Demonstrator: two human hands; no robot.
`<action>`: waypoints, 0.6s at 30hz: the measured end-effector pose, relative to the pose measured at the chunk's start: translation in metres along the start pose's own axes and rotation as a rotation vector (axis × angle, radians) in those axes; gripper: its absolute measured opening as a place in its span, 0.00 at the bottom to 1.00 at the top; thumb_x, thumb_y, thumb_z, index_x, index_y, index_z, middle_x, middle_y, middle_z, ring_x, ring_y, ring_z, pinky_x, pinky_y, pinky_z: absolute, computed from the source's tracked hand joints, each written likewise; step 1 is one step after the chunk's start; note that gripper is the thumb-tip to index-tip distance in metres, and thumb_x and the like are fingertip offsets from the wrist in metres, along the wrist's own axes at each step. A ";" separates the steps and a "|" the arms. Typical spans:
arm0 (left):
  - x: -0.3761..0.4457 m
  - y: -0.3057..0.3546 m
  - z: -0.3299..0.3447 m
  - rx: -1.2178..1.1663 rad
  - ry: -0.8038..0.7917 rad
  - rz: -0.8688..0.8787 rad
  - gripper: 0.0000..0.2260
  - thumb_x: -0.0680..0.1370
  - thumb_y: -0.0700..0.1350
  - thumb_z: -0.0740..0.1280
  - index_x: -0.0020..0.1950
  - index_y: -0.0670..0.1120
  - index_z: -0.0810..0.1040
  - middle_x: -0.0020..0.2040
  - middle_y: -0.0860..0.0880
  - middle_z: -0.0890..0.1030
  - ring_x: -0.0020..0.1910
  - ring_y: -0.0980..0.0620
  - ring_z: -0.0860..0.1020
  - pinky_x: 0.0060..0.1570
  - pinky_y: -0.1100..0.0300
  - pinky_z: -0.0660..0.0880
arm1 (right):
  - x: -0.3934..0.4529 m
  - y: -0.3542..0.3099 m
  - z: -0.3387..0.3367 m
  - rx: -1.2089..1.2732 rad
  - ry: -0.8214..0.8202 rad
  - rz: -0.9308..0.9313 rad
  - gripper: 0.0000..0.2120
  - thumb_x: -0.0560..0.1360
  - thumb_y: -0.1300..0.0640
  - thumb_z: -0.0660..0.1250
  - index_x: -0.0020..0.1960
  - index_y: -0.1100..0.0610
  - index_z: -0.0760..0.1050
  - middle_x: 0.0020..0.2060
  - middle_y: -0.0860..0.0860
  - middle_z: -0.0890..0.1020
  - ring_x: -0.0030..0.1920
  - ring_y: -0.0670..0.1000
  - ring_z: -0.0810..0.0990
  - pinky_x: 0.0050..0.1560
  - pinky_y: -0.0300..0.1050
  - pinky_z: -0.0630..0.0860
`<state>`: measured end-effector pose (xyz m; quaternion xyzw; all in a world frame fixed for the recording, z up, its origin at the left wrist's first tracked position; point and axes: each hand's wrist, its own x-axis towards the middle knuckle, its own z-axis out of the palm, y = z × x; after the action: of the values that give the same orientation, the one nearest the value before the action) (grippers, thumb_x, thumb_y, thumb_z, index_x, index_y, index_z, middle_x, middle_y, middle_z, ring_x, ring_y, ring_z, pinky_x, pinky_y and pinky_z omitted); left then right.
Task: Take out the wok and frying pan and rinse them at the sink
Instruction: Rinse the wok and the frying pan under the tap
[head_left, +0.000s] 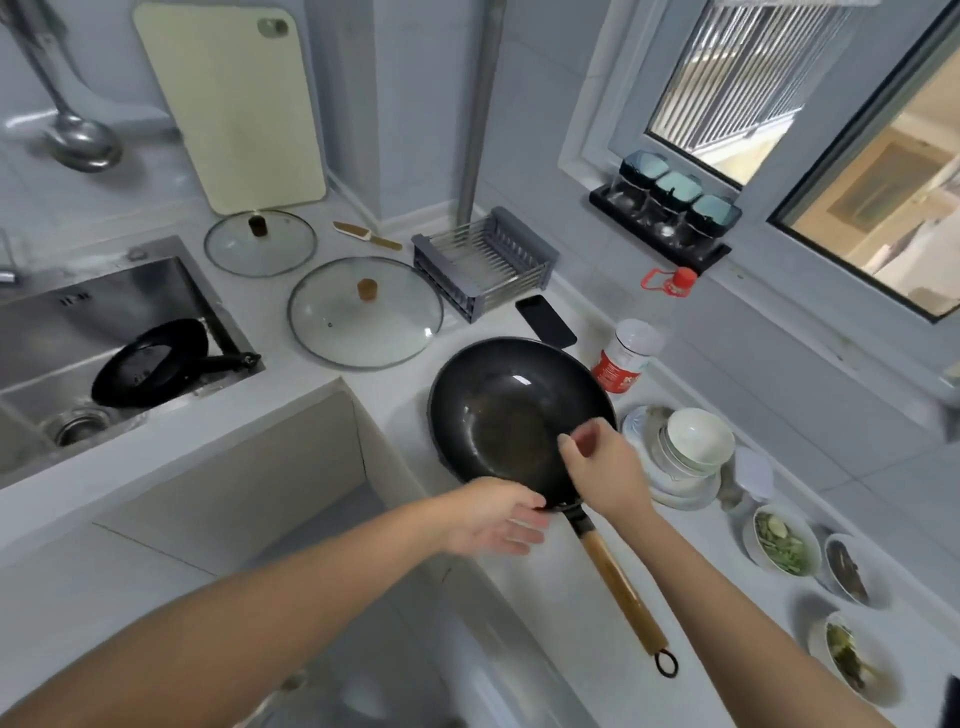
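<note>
A black wok (498, 410) with a long wooden handle (623, 597) sits on the white counter to the right. My right hand (602, 467) hovers over the wok's near rim, fingers loosely curled and apart, holding nothing. At the rim where the handle joins is my left hand (498, 517), open, fingertips touching or almost touching the wok's edge. A small black frying pan (150, 364) leans tilted inside the steel sink (52, 332) at the left, its handle resting on the sink's right edge.
Two glass lids (363, 314) (260, 241) lie on the counter behind the wok, beside a grey dish rack (483, 262) and a phone (545, 321). A bottle (623, 358), stacked bowls (696, 441) and food dishes (784, 540) crowd the right side. A cutting board (228, 104) leans on the wall.
</note>
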<state>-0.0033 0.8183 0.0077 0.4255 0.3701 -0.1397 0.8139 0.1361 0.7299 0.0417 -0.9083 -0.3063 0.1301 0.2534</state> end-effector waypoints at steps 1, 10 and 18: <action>-0.013 0.012 -0.020 -0.023 0.024 0.042 0.11 0.81 0.45 0.64 0.62 0.44 0.76 0.59 0.43 0.81 0.54 0.46 0.82 0.48 0.56 0.80 | 0.006 -0.024 0.008 0.009 -0.015 -0.054 0.09 0.77 0.45 0.65 0.47 0.51 0.74 0.37 0.44 0.80 0.40 0.47 0.78 0.42 0.44 0.73; -0.095 0.077 -0.248 -0.273 0.454 0.326 0.09 0.80 0.43 0.63 0.58 0.44 0.77 0.53 0.44 0.83 0.50 0.46 0.82 0.47 0.56 0.79 | 0.045 -0.250 0.152 -0.016 -0.242 -0.321 0.09 0.76 0.46 0.65 0.44 0.51 0.72 0.31 0.44 0.78 0.38 0.52 0.79 0.37 0.44 0.71; -0.112 0.065 -0.421 -0.674 0.752 0.210 0.07 0.80 0.42 0.63 0.51 0.42 0.79 0.47 0.44 0.82 0.43 0.47 0.80 0.42 0.55 0.79 | 0.106 -0.398 0.303 -0.267 -0.606 -0.547 0.08 0.77 0.48 0.62 0.50 0.53 0.74 0.46 0.51 0.81 0.49 0.57 0.79 0.45 0.45 0.72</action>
<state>-0.2487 1.1828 -0.0260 0.1952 0.6168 0.2327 0.7261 -0.0953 1.1836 -0.0059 -0.7391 -0.6106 0.2786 0.0575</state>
